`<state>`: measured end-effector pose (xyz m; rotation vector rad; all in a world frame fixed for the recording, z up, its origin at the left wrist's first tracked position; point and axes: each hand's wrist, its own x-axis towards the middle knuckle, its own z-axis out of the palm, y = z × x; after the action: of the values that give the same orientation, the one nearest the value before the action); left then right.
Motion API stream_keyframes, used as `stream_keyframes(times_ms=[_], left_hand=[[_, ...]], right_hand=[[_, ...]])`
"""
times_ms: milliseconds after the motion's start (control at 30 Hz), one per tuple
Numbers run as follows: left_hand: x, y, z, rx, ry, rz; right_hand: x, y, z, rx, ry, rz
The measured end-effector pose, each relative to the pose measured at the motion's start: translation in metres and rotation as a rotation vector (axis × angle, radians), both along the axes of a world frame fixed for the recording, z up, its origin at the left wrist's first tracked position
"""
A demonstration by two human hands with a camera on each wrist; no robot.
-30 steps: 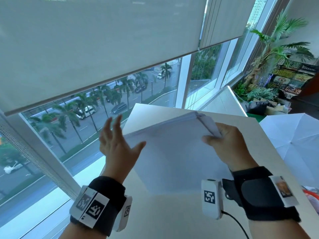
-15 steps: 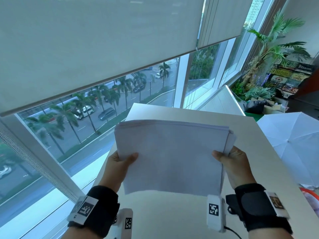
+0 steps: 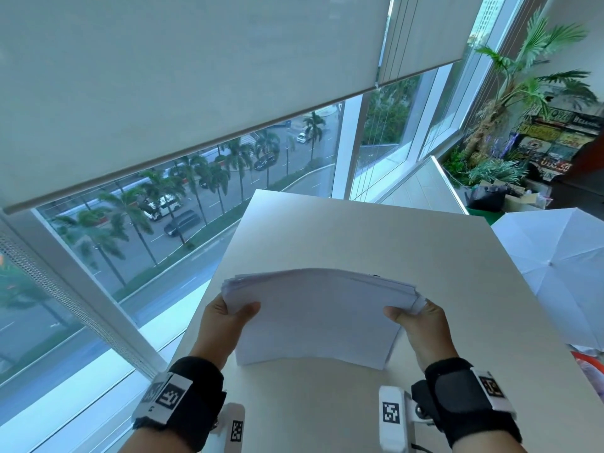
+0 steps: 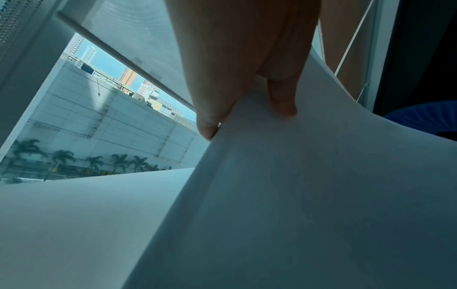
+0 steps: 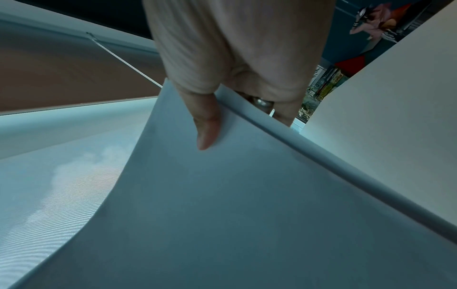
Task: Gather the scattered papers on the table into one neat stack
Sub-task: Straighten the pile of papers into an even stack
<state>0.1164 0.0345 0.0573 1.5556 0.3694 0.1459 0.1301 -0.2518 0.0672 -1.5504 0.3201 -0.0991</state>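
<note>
I see a stack of papers (image 3: pixel 318 317) made of thin white sheets, smooth and without print on the side facing me; the sheets bend in a soft curve between the two hands, and at the far edge they are fanned a little, so the single layers show as fine lines; the near edge is more even. The stack is held upright above the near part of the table (image 3: pixel 359 237), which is a flat matte top of pale cream colour with straight edges; whether the lower edge touches the table I cannot tell.

My left hand (image 3: pixel 222 325) grips the left side of the stack; the thumb lies on the front sheet and the fingers are curled behind, so the hand is clamped on the papers. In the left wrist view the thumb presses flat on the paper, and the sheet curves away under it. My right hand (image 3: pixel 421 325) grips the right side in the same way, thumb in front and fingers behind; in the right wrist view I see a metal ring (image 5: pixel 263 102) on one finger behind the thick edge of the stack. Both wrists carry black fabric bands with square printed markers.

To the right of the table lies a white umbrella (image 3: pixel 555 266) with smooth cloth panels.
</note>
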Motion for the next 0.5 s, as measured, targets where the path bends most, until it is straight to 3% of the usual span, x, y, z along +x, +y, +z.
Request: stream_keyframes(times_ms=[267,500], left_hand=[[0.001,-0.006,0.003,-0.003,-0.075,0.025],[0.001,-0.002,-0.001,0.016,0.034,-0.064]], right_hand=[[0.002,-0.007,-0.004,0.023,-0.065,-0.004],[0.003,-0.011,-0.008,0.038,-0.080,0.013]])
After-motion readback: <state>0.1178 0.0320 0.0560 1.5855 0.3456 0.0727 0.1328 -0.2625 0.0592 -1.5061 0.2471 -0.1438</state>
